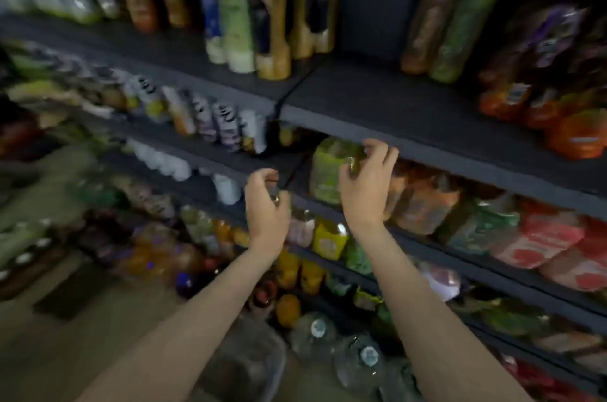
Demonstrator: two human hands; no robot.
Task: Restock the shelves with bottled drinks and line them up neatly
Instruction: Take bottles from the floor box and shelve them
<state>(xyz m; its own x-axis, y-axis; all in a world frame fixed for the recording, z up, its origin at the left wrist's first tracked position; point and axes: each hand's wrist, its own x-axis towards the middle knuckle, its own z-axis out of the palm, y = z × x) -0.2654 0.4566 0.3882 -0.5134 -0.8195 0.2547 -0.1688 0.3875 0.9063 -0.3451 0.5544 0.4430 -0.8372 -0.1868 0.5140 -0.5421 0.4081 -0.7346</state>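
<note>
hands are both busy here: right hand (368,178) grips the cap end of a green-labelled bottle (328,171) tucked under the shelf edge (427,142), probably nudging it into line. left hand (267,204) pinches a smaller bottle top (275,196), too blurry to say more.

Shop aisle, dark tiered shelves (427,125) packed with bottled drinks (272,20)

Blurred by motion, both bare hands reach toward dark shelves (410,135) crowded with bottles: the left hand (266,204) curls round a small dark object, the right hand (368,181) grips a green-labelled bottle (325,171).
</note>
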